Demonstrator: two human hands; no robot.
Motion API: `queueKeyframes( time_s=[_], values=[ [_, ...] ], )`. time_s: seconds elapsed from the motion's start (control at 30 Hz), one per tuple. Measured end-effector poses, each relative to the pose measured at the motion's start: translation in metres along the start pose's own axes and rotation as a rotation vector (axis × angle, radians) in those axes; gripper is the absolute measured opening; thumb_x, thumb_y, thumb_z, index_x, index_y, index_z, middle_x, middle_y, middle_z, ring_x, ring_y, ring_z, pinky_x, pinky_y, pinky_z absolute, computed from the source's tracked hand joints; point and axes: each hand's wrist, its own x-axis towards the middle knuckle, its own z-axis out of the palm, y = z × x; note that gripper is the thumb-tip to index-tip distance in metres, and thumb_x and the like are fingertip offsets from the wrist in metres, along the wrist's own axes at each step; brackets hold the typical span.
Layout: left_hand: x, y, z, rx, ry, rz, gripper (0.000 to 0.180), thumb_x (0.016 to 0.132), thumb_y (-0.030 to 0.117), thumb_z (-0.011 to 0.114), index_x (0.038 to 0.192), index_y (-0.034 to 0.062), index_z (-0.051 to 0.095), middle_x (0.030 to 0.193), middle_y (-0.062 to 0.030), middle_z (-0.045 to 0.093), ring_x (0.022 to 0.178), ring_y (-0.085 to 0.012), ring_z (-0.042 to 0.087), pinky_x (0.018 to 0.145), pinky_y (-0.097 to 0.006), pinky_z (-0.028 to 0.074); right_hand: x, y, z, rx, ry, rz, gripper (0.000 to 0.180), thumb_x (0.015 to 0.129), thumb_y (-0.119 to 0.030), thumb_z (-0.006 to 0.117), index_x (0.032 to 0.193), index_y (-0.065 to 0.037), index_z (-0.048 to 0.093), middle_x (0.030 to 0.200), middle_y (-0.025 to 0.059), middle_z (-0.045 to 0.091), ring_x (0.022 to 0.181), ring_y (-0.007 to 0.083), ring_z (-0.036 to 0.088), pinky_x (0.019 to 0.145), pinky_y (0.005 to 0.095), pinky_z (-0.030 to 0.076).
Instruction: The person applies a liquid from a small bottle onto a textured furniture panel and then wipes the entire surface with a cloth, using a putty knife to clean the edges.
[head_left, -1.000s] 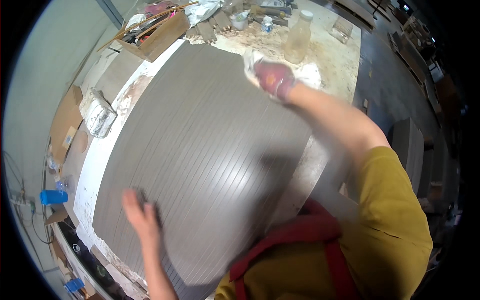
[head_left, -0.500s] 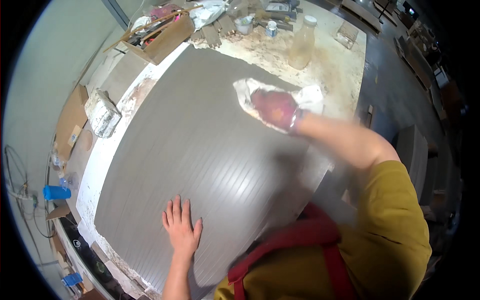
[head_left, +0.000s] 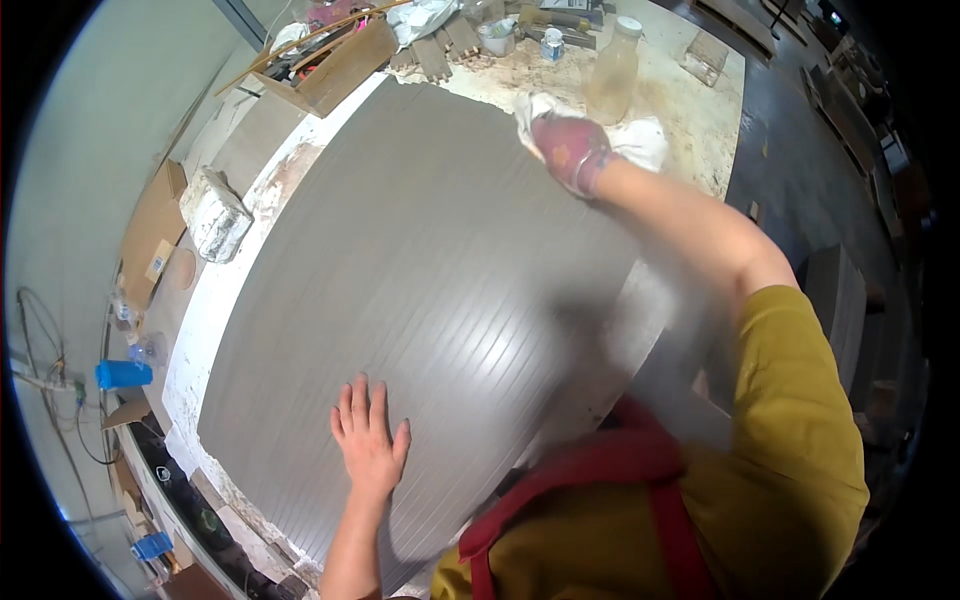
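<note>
Wiping looks to be the step in hand: the right hand (head_left: 568, 150), in a stained pink glove, clutches a crumpled white cloth (head_left: 640, 140) at the far right corner of the large grey grooved panel (head_left: 420, 300) covering the surface, while the bare left hand (head_left: 368, 440) lies spread flat near its front edge, steadying the panel for the next pass.

An open brown cardboard box (head_left: 345, 62) sits at the table's far left corner; a small white-labelled tin (head_left: 552, 45) stands beyond it.
</note>
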Motion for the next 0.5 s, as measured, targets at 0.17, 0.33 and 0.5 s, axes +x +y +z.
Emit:
queueKeyframes(
  time_s=[0.17, 0.33, 0.5],
  values=[
    [-0.004, 0.000, 0.002, -0.001, -0.002, -0.039, 0.060, 0.080, 0.031, 0.059, 0.133, 0.0072, 0.045, 0.146, -0.0144, 0.033, 0.135, -0.0366, 0.027, 0.109, -0.054, 0.018, -0.021, -0.053, -0.010, 0.096, -0.066, -0.155, 0.025, 0.081, -0.009, 0.046, 0.104, -0.002, 0.054, 0.081, 0.0208, 0.064, 0.075, 0.0366, 0.064, 0.064, 0.0467, 0.049],
    [0.000, 0.000, 0.002, -0.006, 0.015, -0.012, 0.059, 0.080, 0.031, 0.059, 0.133, 0.0070, 0.045, 0.146, -0.0140, 0.033, 0.135, -0.0366, 0.027, 0.109, -0.054, 0.018, 0.014, 0.030, -0.036, -0.169, -0.200, -0.048, 0.023, 0.080, -0.017, 0.058, 0.099, -0.004, 0.061, 0.095, 0.0202, 0.064, 0.090, 0.0335, 0.064, 0.075, 0.0397, 0.051],
    [0.002, 0.001, 0.002, -0.010, 0.006, -0.014, 0.061, 0.080, 0.032, 0.059, 0.134, 0.0074, 0.044, 0.145, -0.0142, 0.034, 0.134, -0.0368, 0.028, 0.108, -0.055, 0.019, -0.015, -0.026, -0.042, 0.356, 0.096, -0.030, 0.026, 0.086, -0.025, 0.051, 0.098, -0.005, 0.061, 0.093, 0.0163, 0.065, 0.087, 0.0317, 0.064, 0.075, 0.0402, 0.050]
  ],
)
